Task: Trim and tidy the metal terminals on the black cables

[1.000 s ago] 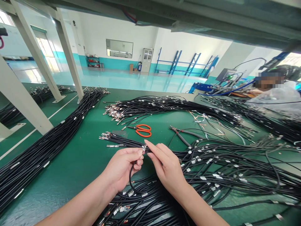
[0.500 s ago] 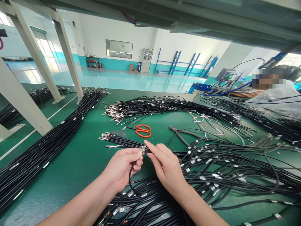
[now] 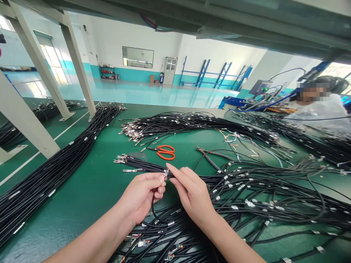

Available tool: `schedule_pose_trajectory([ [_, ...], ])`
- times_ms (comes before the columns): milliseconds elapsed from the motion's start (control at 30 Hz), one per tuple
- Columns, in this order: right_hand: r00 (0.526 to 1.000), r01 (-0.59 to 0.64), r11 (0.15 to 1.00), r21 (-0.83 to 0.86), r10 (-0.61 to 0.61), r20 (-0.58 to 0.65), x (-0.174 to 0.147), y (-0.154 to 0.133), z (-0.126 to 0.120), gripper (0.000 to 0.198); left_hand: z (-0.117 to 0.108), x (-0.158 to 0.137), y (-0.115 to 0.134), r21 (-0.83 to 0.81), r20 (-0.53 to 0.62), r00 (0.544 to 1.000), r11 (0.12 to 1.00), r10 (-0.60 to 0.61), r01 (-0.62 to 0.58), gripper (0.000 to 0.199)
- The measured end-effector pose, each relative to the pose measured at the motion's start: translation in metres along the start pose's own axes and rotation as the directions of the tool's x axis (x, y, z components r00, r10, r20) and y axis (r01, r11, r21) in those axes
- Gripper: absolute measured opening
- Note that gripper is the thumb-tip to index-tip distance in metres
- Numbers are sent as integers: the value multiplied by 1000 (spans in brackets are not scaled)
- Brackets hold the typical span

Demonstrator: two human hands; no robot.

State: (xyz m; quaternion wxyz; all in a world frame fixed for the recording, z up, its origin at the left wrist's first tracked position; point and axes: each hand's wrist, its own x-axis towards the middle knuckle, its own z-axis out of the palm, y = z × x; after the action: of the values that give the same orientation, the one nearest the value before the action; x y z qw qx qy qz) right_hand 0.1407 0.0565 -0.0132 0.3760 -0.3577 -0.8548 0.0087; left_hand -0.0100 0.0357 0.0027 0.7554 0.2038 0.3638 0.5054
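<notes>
My left hand (image 3: 142, 195) pinches a black cable (image 3: 153, 206) close to its end, and the cable loops down below the fingers. Its silvery tip (image 3: 166, 172) sticks up between my two hands; the fine detail there is too small to make out. My right hand (image 3: 193, 190) has its index finger and thumb at that tip, closed lightly about it. Behind the hands lies a small bundle of black cables (image 3: 142, 164) with metal ends to the left. More black cables (image 3: 167, 237) with silvery bands lie beneath my hands.
Orange-handled scissors (image 3: 166, 152) and grey-handled cutters (image 3: 211, 160) lie beyond my hands on the green table (image 3: 90, 190). Long cable bundles run at the left (image 3: 68, 157), back (image 3: 192, 120) and right (image 3: 287, 182). Pale posts (image 3: 76, 62) stand left. A co-worker (image 3: 320, 106) is at far right.
My hands stay almost in place at the cable tip. The cable loop under my left hand has shifted slightly, and the view has moved a little.
</notes>
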Motion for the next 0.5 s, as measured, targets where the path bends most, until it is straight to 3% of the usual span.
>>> schedule_pose_trajectory([
  [500,999,47,996,-82,-47,3,2,3,-1,32,-1,1,-1,19,-9,1000,1000,-6,6,2],
])
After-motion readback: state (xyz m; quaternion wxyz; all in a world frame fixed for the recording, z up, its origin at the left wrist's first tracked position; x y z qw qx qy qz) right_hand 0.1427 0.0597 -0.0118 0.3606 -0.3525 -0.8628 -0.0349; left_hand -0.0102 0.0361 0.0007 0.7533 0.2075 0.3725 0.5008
